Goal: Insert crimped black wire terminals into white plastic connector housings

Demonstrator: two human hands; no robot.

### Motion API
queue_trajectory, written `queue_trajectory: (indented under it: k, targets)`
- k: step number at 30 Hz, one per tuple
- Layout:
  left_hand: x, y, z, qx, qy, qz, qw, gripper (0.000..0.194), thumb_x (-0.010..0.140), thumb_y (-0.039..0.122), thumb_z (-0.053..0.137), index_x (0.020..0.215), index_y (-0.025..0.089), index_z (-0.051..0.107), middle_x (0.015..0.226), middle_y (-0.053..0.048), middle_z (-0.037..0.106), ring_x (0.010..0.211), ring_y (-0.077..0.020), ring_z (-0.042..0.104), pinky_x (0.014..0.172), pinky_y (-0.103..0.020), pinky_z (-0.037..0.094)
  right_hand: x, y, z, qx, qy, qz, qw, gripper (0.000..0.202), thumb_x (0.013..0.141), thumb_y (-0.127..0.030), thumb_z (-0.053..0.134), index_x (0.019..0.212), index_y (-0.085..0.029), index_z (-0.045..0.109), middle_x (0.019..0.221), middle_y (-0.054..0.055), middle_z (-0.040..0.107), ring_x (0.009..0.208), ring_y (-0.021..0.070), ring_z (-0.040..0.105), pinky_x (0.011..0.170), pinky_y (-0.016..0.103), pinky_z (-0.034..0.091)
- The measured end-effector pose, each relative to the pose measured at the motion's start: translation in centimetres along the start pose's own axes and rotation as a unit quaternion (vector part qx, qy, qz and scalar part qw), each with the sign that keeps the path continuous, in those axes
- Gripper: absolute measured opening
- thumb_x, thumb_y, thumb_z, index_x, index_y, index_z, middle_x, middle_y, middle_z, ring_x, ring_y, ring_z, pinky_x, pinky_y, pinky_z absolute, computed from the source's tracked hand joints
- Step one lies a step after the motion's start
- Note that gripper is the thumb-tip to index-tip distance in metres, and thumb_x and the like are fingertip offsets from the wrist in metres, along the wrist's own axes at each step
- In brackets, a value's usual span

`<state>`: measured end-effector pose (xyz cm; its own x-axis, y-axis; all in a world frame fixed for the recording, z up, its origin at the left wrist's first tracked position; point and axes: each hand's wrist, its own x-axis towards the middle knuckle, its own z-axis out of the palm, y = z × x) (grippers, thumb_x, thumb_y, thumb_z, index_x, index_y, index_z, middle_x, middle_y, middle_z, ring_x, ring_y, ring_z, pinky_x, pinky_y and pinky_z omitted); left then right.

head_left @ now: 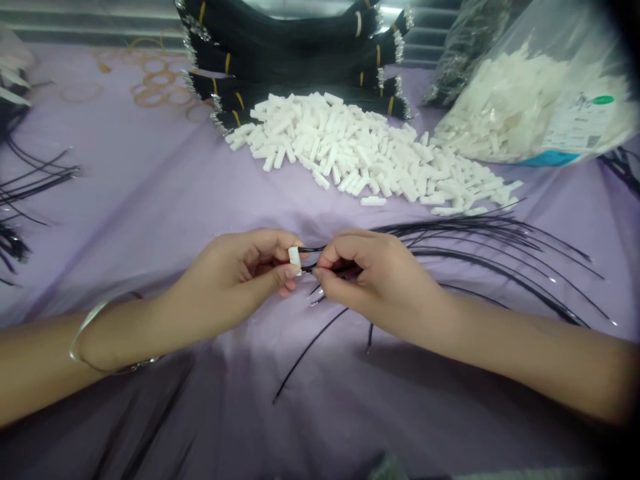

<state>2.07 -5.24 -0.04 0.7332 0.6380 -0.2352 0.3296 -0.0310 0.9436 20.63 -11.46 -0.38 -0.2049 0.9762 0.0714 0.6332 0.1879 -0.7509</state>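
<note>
Between thumb and fingers, my left hand (pixel 255 267) pinches a small white connector housing (pixel 295 261). Black wires run from the housing toward my right hand (pixel 367 267), whose thumb and forefinger are closed on a thin black wire (pixel 311 270) beside the housing. That wire's tip is at the housing; how far in it sits I cannot tell. Under and beyond my right hand fans a bunch of loose black wires (pixel 480 230) with small metal ends. A single wire (pixel 305 360) sticks out below it, toward the table's near side.
A heap of white connector housings (pixel 350 147) lies beyond my hands. Behind it are bundled black wires (pixel 295 47) with rubber bands. A clear bag of housings (pixel 525 100) stands far right. Loose rubber bands (pixel 155 80) and more black wires (pixel 35 180) lie left on the purple cloth (pixel 125 180).
</note>
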Motion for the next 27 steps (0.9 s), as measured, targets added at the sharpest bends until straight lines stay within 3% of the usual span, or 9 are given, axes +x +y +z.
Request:
queue_trajectory:
  k: [14,19,27]
  targets:
    - [0.24,-0.12,0.19,-0.046,0.015,-0.01,0.999,0.01,0.082,0.021,0.058,0.09,0.014,0.058,0.072,0.002,0.06,0.065,-0.0053,0.058,0.063,-0.011,0.049,0.05,-0.71,-0.01,-0.093,-0.053,0.026,0.994,0.017,0.087,-0.018,0.047,0.075,-0.011,0.057,0.073,0.004,0.05,0.071,0.0129,0.045,0.063,0.027,0.034]
    - [0.07,-0.47,0.0,-0.018,0.01,0.008,1.0,0.008,0.084,0.022,0.056,0.088,0.015,0.058,0.072,0.002,0.061,0.066,-0.0065,0.059,0.065,-0.013,0.048,0.11,-0.57,0.06,-0.086,-0.047,0.016,0.995,0.017,0.087,-0.018,0.047,0.076,-0.01,0.057,0.073,0.004,0.05,0.07,0.0128,0.045,0.062,0.026,0.034]
    - [0.47,-0.08,0.2,-0.059,0.02,-0.009,0.998,0.008,0.081,0.019,0.058,0.087,0.013,0.058,0.068,0.002,0.06,0.063,-0.0067,0.059,0.061,-0.012,0.049,0.04,-0.41,0.32,-0.059,-0.011,0.008,0.998,0.014,0.085,-0.017,0.051,0.074,-0.011,0.058,0.07,0.002,0.05,0.066,0.0099,0.044,0.059,0.024,0.033]
